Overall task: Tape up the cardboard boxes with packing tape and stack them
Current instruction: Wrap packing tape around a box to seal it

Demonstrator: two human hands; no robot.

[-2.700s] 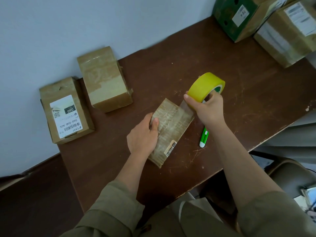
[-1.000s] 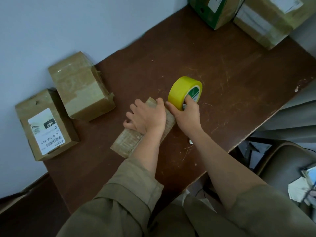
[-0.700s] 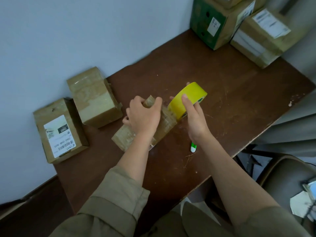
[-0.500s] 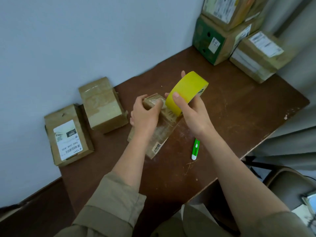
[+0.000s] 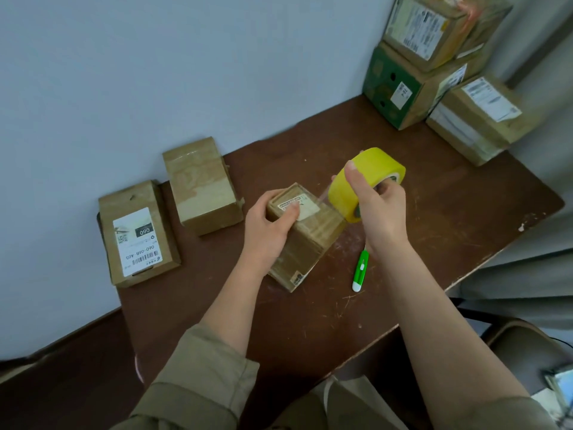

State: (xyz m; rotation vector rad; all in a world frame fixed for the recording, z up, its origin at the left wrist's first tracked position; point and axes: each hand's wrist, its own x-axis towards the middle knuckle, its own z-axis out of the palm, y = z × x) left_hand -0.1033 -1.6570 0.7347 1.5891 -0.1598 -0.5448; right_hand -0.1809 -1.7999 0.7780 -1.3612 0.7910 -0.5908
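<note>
STEP: we judge taping underway | small box (image 5: pixel 305 240) centre frame, tilted on surface (image 5: pixel 434 218) | left hand (image 5: pixel 266 226) fingers clamped on its top | right hand (image 5: pixel 379 209) fingers clamped on tape roll (image 5: pixel 364 181), clear strip running to box | NEXT: wrap strip on, then cut.

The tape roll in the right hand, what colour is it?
Yellow; the tape roll shows clearly in the head view.

Top stacked box (image 5: pixel 434 29) is cut off above.

Brown table (image 5: pixel 440 212), cardboard boxes (image 5: pixel 203 187), green cutter (image 5: pixel 359 270)
</note>
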